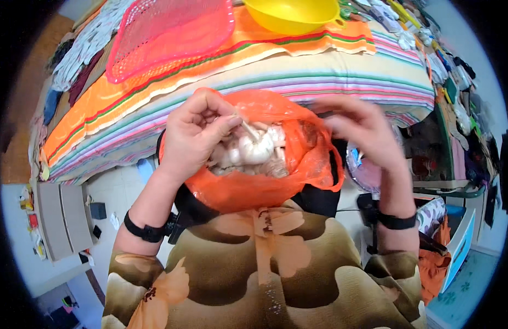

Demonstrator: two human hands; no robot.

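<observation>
An orange-red plastic bag (232,189) lies open on my lap with several white garlic bulbs in it. My left hand (196,129) is closed, thumb and finger pinching the dry stem of a garlic bulb (257,149). That bulb hangs stem-up over the bag's mouth, in front of the other bulbs. Beyond the bag's right rim is my right hand (361,129), smeared by motion. Its fingers point toward the bag, and I cannot make out whether they hold anything.
Ahead stands a bed or table with a striped cloth (341,71) and an orange towel (84,140). On it are a pink plastic basket (174,41) and a yellow bowl (292,19). A round purplish basin (369,170) sits right of my lap, partly hidden by my right arm. Clutter lines the right side.
</observation>
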